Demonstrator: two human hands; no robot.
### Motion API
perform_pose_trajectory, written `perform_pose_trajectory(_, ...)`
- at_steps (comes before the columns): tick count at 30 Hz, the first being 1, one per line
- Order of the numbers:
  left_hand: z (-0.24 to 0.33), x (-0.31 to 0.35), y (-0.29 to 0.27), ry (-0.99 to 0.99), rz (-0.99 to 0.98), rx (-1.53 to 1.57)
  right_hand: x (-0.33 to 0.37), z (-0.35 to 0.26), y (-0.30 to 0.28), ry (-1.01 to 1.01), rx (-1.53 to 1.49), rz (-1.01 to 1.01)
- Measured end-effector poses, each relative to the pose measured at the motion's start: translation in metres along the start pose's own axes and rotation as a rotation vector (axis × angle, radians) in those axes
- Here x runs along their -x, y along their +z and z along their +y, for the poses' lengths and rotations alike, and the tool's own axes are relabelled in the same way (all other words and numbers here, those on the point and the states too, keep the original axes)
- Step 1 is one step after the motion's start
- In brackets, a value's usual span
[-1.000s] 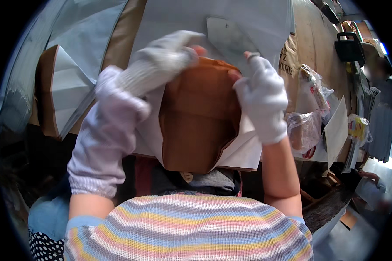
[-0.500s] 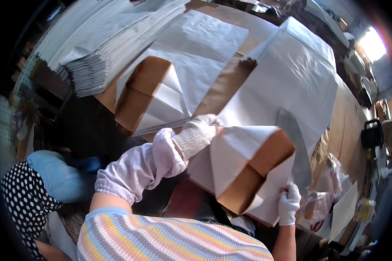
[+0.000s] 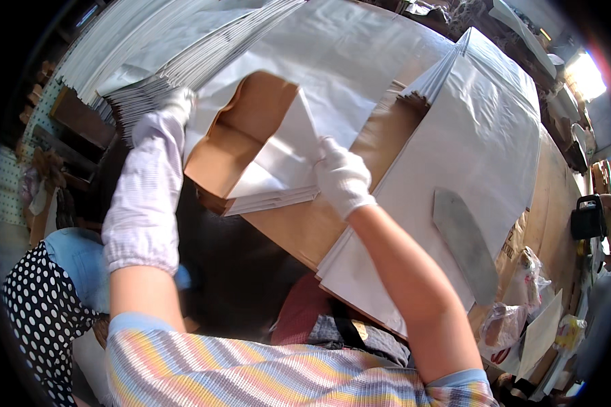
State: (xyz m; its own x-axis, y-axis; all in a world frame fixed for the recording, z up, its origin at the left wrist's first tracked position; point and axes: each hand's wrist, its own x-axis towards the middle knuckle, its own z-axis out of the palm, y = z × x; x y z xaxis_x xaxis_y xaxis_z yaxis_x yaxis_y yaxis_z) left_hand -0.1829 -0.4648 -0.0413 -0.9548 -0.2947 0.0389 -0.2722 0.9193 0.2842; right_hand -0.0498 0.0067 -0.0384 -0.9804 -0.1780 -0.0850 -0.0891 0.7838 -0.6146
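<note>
A paper sack (image 3: 278,152), white outside and brown inside, has one end folded open into a box-like mouth. It lies over other sacks at the left of the table. My right hand (image 3: 345,175), in a white knit glove, is closed on the sack's right corner. At its far left edge my left hand (image 3: 175,103), gloved and sleeved, grips the white paper; its fingertips are partly blurred. On the right a pile of flat white sacks (image 3: 468,129) carries a grey flat plate (image 3: 465,244) with an angled tip.
A thick stack of folded white sacks (image 3: 204,47) stands at the far left, close to my left hand. Brown board (image 3: 299,230) shows between the piles. Clear plastic bags (image 3: 506,322) lie at the right edge. A person in a polka-dot garment (image 3: 37,305) is at lower left.
Both hands have moved left, and the opened sack has gone from the right pile to the left one. The grey plate on the right pile is now uncovered.
</note>
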Motion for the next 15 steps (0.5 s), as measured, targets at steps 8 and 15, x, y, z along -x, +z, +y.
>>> perform_pose_trajectory(8,-0.004,0.035,0.05,-0.1,0.176,-0.516,0.047,0.048,-0.001,-0.329,0.096,-0.036)
perform_pose_trajectory(15,0.126,0.204,-0.015,0.609,0.267,0.413,0.221,0.188,-0.086,0.138,0.434,0.145)
